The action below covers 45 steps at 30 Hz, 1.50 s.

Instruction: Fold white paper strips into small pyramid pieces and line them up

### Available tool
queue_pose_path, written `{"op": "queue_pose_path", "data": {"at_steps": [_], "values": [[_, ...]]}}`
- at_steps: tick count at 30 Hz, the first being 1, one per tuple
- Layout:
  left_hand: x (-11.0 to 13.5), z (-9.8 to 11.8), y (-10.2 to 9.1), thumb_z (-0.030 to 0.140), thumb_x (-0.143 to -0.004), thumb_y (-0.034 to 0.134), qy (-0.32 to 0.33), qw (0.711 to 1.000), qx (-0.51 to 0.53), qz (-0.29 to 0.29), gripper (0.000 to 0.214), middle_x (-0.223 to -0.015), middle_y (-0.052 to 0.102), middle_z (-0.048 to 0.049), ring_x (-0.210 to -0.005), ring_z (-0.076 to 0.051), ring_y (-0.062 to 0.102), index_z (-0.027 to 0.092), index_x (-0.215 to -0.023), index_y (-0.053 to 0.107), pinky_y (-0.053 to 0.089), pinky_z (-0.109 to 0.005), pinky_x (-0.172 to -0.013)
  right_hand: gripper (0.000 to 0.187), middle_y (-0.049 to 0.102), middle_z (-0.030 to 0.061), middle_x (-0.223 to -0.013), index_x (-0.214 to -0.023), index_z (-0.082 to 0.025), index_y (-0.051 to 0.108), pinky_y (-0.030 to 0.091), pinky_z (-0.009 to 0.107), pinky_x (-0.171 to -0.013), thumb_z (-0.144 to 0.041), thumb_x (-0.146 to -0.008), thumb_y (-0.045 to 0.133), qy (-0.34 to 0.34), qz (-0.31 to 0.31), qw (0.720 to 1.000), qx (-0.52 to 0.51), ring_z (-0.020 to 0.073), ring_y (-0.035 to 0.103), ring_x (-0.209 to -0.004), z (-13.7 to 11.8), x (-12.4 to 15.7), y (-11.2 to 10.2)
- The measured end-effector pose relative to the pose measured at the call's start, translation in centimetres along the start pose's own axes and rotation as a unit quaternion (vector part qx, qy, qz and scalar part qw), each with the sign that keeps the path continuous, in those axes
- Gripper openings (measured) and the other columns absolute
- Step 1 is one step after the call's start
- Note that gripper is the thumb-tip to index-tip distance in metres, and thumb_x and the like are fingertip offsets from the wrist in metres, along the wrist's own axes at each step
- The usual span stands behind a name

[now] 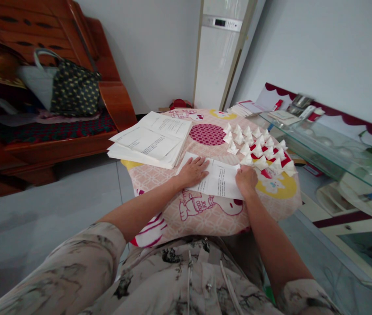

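Note:
A printed sheet of paper (220, 178) lies in front of me on a small cloth-covered table (169, 205). My left hand (194, 172) rests flat on the sheet's left part, fingers stretched out. At the sheet's right edge my right hand (246, 179) is closed, with the paper's edge at its fingers. To the left of my left hand sits a stack of printed sheets (153, 142), its top pages loosely fanned. Just beyond my right hand stand several rows of small pointed folded white paper pieces (261, 162).
A glass-topped cabinet (330, 153) on the right holds small items and a metal container (300, 104). Behind the table stand a tall white appliance (218, 57) and a red object (179, 104). A wooden bench (116, 103) on the left carries a dark patterned bag (74, 87).

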<state>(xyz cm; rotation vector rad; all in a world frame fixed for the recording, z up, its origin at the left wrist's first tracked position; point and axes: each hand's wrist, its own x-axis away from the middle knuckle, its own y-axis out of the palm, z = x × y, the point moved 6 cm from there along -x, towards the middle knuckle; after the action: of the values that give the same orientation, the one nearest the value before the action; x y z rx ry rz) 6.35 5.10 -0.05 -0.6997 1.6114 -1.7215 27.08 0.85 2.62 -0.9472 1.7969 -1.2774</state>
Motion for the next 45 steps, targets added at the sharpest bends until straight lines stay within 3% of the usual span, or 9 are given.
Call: {"op": "queue_pose_path", "data": {"at_steps": [9, 18, 28, 31, 34, 37, 42, 45], "values": [[0.1, 0.0, -0.2, 0.041, -0.103, 0.026, -0.001, 1.000, 0.008, -0.002, 0.057, -0.162, 0.030, -0.0114, -0.150, -0.027, 0.026, 0.016, -0.154, 0.031, 0.021, -0.049, -0.122, 0.042, 0.074, 0.0194, -0.095, -0.094, -0.009, 0.076, 0.045, 0.032, -0.074, -0.038, -0.096, 0.046, -0.025, -0.004, 1.000, 0.002, 0.0274, 0.066, -0.088, 0.7, 0.1, -0.4], [0.0, 0.0, -0.1, 0.040, -0.103, 0.025, -0.002, 1.000, 0.005, -0.001, 0.057, -0.162, 0.030, -0.0108, -0.150, -0.027, 0.026, 0.016, -0.154, 0.032, 0.021, -0.049, -0.122, 0.036, 0.071, 0.0191, -0.107, -0.103, -0.011, 0.075, 0.046, 0.033, -0.081, -0.026, -0.096, 0.043, 0.007, -0.019, 1.000, 0.020, 0.0280, 0.066, -0.099, 0.4, 1.3, -0.4], [-0.1, -0.3, 0.4, 0.042, -0.103, 0.024, 0.001, 1.000, 0.000, 0.019, 0.057, -0.161, 0.033, -0.0116, -0.150, -0.026, 0.027, 0.017, -0.154, 0.033, 0.022, -0.048, -0.122, 0.035, 0.072, 0.0183, -0.105, -0.104, -0.012, 0.075, 0.046, 0.033, -0.079, -0.026, -0.094, 0.044, 0.016, -0.016, 1.000, 0.005, 0.0276, 0.065, -0.097, 0.6, 1.4, -0.2], [0.0, -0.3, 0.3, 0.041, -0.103, 0.025, -0.001, 1.000, 0.001, 0.017, 0.057, -0.160, 0.033, -0.0118, -0.150, -0.026, 0.027, 0.016, -0.153, 0.033, 0.022, -0.047, -0.122, 0.035, 0.072, 0.0161, -0.092, -0.091, -0.011, 0.076, 0.044, 0.032, -0.074, -0.032, -0.093, 0.047, -0.004, 0.006, 0.999, -0.033, 0.0254, 0.064, -0.085, 1.1, 1.0, -0.2], [-0.1, -0.3, 0.3, 0.041, -0.103, 0.025, -0.002, 1.000, 0.001, 0.015, 0.057, -0.160, 0.033, -0.0116, -0.150, -0.026, 0.027, 0.016, -0.153, 0.033, 0.022, -0.048, -0.122, 0.043, 0.065, 0.0082, -0.067, -0.073, -0.012, 0.072, 0.040, 0.030, -0.063, -0.045, -0.090, 0.050, -0.017, -0.003, 0.992, -0.122, 0.0209, 0.057, -0.066, 2.0, 0.4, 0.3], [-0.1, -0.3, 0.3, 0.041, -0.103, 0.024, 0.000, 1.000, 0.002, 0.019, 0.057, -0.160, 0.033, -0.0121, -0.150, -0.026, 0.027, 0.016, -0.153, 0.033, 0.022, -0.048, -0.122, 0.040, 0.057, 0.0021, -0.058, -0.071, -0.012, 0.070, 0.036, 0.028, -0.057, -0.046, -0.085, 0.053, -0.024, -0.015, 0.981, -0.193, 0.0172, 0.050, -0.058, 2.4, 0.4, 0.6], [0.0, -0.5, 0.3, 0.041, -0.103, 0.025, -0.008, 1.000, 0.002, 0.010, 0.057, -0.161, 0.033, -0.0123, -0.150, -0.026, 0.027, 0.016, -0.153, 0.033, 0.022, -0.047, -0.121, 0.034, 0.064, 0.0063, -0.064, -0.067, -0.013, 0.070, 0.038, 0.029, -0.061, -0.036, -0.085, 0.052, -0.055, 0.025, 0.994, -0.092, 0.0190, 0.051, -0.063, 1.3, 1.2, -0.2], [0.3, -0.5, 0.1, 0.041, -0.103, 0.026, -0.005, 1.000, 0.000, 0.004, 0.057, -0.161, 0.032, -0.0128, -0.149, -0.026, 0.028, 0.015, -0.153, 0.033, 0.022, -0.045, -0.122, 0.034, 0.071, 0.0129, -0.080, -0.079, -0.012, 0.074, 0.041, 0.031, -0.067, -0.032, -0.089, 0.049, -0.058, 0.022, 0.998, -0.026, 0.0229, 0.059, -0.075, 0.6, 1.5, -0.5]]}}
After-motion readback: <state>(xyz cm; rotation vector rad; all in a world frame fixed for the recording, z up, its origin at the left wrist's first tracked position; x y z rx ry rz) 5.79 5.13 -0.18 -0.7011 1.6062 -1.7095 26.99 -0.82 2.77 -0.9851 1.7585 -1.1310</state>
